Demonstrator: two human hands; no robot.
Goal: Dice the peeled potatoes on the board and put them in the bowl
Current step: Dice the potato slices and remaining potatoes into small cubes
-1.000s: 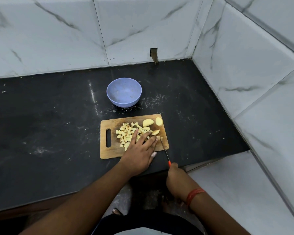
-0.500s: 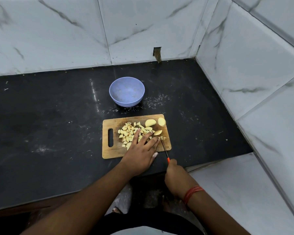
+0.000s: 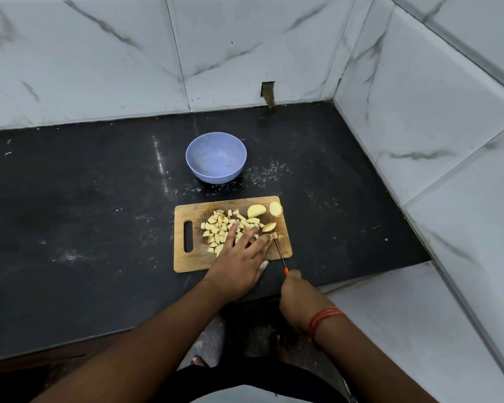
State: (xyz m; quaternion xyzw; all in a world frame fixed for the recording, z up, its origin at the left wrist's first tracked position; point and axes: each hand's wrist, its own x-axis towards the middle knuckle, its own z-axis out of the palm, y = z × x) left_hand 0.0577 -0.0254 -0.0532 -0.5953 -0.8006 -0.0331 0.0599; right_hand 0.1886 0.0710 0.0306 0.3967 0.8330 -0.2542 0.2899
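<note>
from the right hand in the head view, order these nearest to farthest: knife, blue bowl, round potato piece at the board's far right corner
From the right hand:
1. knife, held in it, blade over the board's right side
2. round potato piece, far right corner
3. blue bowl, beyond the board

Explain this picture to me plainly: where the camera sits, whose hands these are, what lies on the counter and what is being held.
There is no machine here. A person wears a camera on the head, looking down at their own two hands. On the black counter lies a wooden cutting board, and behind it stands a blue bowl with no potato in it yet. The board carries a pile of diced potato and a few larger potato pieces. The left hand lies on the board with fingers straight, over the pile. The right hand grips a knife with an orange handle, its blade on the board.
</note>
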